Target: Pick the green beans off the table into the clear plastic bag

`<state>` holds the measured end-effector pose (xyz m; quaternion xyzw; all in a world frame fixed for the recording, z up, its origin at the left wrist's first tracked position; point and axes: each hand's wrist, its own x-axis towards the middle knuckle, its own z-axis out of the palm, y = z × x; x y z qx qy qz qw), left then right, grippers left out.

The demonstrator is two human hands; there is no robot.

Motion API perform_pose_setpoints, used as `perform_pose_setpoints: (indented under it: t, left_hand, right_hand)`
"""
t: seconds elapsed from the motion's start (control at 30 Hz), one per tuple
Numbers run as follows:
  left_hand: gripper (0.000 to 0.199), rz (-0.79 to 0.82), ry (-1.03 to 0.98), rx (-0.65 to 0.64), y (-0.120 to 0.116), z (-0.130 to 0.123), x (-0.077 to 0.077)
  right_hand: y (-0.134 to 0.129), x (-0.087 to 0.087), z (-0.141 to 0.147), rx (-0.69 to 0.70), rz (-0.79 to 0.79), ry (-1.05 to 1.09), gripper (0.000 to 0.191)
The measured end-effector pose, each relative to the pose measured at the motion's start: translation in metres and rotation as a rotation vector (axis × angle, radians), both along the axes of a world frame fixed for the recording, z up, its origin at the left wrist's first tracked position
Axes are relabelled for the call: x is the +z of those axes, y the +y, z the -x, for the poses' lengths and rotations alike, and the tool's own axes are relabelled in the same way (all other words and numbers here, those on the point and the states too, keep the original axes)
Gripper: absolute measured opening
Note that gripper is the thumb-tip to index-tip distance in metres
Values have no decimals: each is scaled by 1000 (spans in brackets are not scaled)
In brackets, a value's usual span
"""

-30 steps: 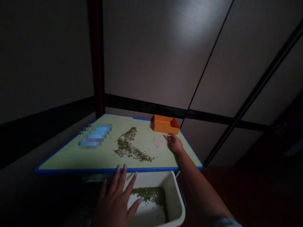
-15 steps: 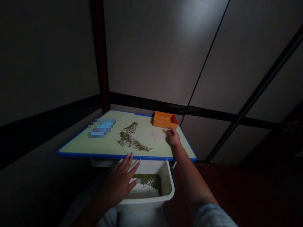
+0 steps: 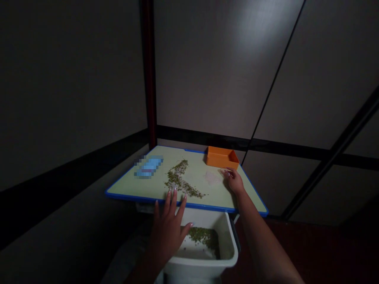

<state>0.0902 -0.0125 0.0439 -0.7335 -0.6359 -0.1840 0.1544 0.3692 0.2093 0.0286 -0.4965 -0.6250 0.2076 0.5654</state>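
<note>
My left hand is open, palm down with fingers spread. Its fingertips reach over the blue front edge of the pale table, close to a curved scatter of small green bits with pale specks among them. Below that hand, a white bin holds more green bits. My right hand is closed in a pinch on the table's right side. A thin pale piece shows at its fingertips, too small to name. Beside it lies a patch of pinkish-white bits.
An orange open-topped box stands at the table's back right, just beyond my right hand. A blurred-out blue item lies at the left. Wall panels rise close behind the table.
My view has swung left, so everything sits further right. My left hand has moved forward, its fingertips past the table edge. My right hand stays by the pinkish-white patch in the same pinch.
</note>
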Motion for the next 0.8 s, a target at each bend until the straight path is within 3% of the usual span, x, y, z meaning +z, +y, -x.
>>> perform_pose_setpoints:
  t: [0.23, 0.47, 0.57, 0.67, 0.8]
  left_hand:
    - [71, 153, 17, -27, -5, 3, -5]
    - [70, 148, -2, -44, -6, 3, -2]
    - [60, 118, 4, -219, -8, 4, -2]
    - [30, 86, 17, -429, -10, 5, -2]
    - [28, 137, -14, -418, -8, 6, -4]
  right_hand:
    - [-3, 5, 1, -5, 61, 90, 27]
    - [-5, 8, 1, -10, 66, 81, 28]
    - [-6, 9, 2, -5, 51, 76, 28]
    - [-5, 8, 2, -12, 46, 74, 27]
    - [-1, 6, 1, -46, 52, 57, 25]
